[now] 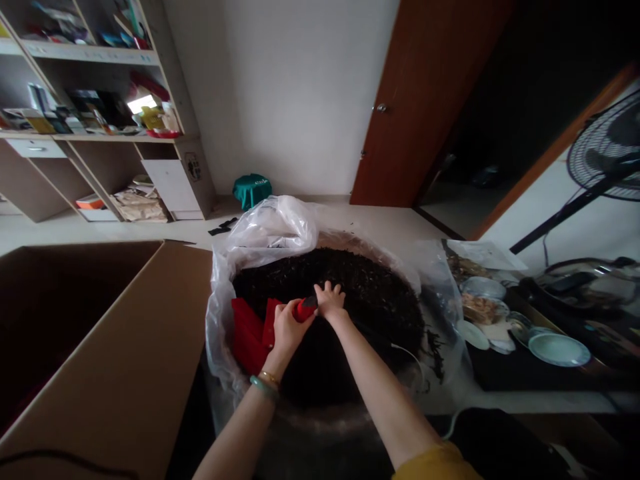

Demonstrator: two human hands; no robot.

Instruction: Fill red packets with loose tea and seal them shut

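Note:
My left hand (287, 328), with bracelets at its wrist, is closed around a small red packet (305, 309) with a dark end; its exact kind is hard to make out. Close beside it, my right hand (330, 300) has its fingers spread and appears to hold nothing. Both hands are over a heap of dark, dry, leaf-like shreds (365, 280) inside a large clear plastic bag (220, 293) with its mouth spread wide. Flat red packets (247, 337) lie at the left side of the heap, under my left forearm and hand.
An open cardboard box (130, 347) stands at the left. To the right, a low dark surface (500, 377) carries a pale green dish (559, 350) and tubs. A fan (607, 150) stands behind it. Shelves (90, 53), a teal-covered stool (253, 190) and a brown door (395, 133) are farther back.

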